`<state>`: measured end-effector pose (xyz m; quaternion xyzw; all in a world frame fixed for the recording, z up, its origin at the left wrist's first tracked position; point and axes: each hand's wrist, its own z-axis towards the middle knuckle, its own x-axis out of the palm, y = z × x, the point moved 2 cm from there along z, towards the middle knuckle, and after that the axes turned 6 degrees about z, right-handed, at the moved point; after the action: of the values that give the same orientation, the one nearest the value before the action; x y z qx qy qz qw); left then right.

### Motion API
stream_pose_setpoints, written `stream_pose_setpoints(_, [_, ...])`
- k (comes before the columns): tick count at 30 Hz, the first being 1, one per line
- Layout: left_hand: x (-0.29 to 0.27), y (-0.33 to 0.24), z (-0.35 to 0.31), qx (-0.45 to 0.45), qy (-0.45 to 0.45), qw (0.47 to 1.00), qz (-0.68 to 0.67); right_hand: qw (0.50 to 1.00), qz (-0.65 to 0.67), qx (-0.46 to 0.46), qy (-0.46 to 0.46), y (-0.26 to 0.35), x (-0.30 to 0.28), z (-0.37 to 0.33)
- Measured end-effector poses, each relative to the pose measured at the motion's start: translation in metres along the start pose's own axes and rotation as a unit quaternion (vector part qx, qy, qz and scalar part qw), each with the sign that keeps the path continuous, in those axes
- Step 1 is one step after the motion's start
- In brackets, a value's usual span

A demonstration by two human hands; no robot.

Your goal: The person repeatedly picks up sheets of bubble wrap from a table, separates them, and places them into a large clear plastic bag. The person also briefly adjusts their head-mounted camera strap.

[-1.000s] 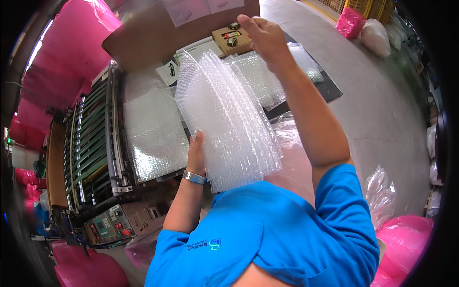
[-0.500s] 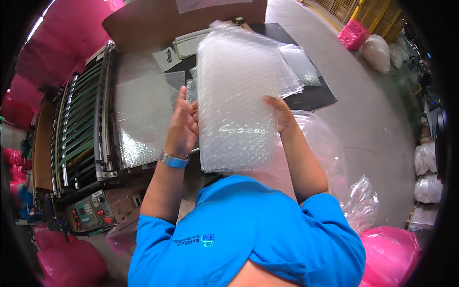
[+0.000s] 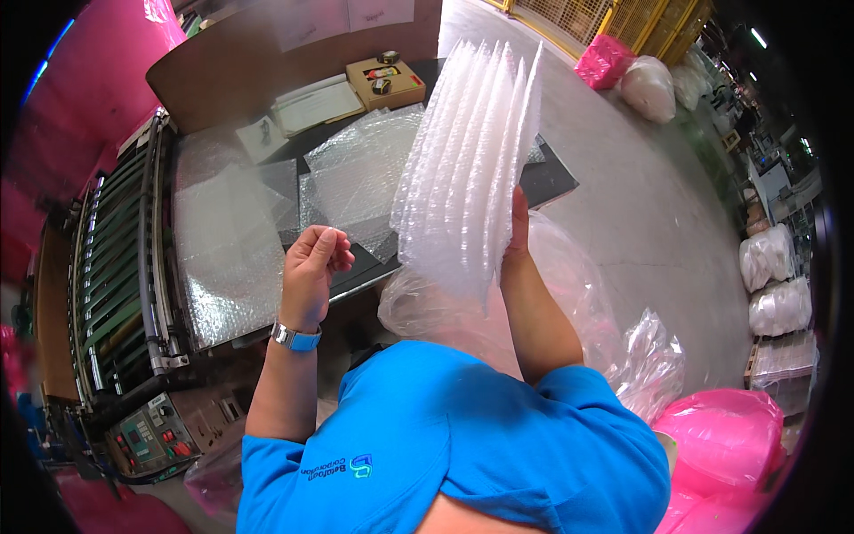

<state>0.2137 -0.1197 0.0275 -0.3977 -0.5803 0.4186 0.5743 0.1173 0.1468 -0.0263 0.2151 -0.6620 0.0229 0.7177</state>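
Note:
My right hand (image 3: 519, 224) grips a stack of clear bubble-wrap sheets (image 3: 463, 169) by its right side. The stack stands upright in front of me, its layers fanned apart along the top; whether they are single sheets or pouches, I cannot tell. Left of the stack and apart from it, my left hand (image 3: 315, 256) is closed, thumb against the curled fingers, with nothing visible in it. More bubble-wrap pieces (image 3: 360, 173) lie overlapping on the dark tabletop (image 3: 559, 178) behind both hands. Another flat layer of bubble wrap (image 3: 227, 245) covers the table's left part.
A machine with green slats (image 3: 116, 258) adjoins the table's left end, its control panel (image 3: 151, 436) below. At the back are a cardboard box (image 3: 391, 87) with tape rolls and a paper pad (image 3: 318, 104). Clear plastic bags (image 3: 578, 267) and pink bags (image 3: 721, 436) stand right.
My left hand has moved away from the stack and closed. The stack, in my right hand, has turned and tilted, and its layers have spread apart. My view has shifted to the right.

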Motion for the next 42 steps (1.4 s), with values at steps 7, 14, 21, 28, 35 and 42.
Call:
stream_pose_setpoints(7, [-0.003, -0.002, -0.005, 0.005, 0.022, 0.999, 0.035, 1.000, -0.009, 0.013, 0.012, -0.014, 0.003, -0.007])
stream_pose_setpoints(14, [0.026, -0.006, -0.007, -0.012, 0.028, 0.997, 0.073, 0.998, -0.051, 0.031, -0.005, -0.024, -0.021, -0.014])
stream_pose_setpoints(21, [0.007, 0.010, -0.001, 0.124, -0.055, 0.871, 0.471, 0.992, -0.095, 0.049, -0.063, -0.029, -0.038, -0.028])
stream_pose_setpoints(28, [-0.026, 0.024, 0.004, 0.103, -0.220, 0.895, 0.374, 0.982, -0.139, 0.002, -0.127, -0.023, -0.038, -0.035])
stream_pose_setpoints(35, [-0.026, 0.055, 0.009, 0.041, -0.094, 0.958, 0.269, 0.934, -0.197, -0.199, -0.220, 0.023, -0.051, -0.034])
stream_pose_setpoints(42, [0.064, 0.185, -0.034, 0.135, 0.436, 0.702, 0.548, 0.939, -0.094, -0.325, -0.056, 0.130, -0.032, -0.105])
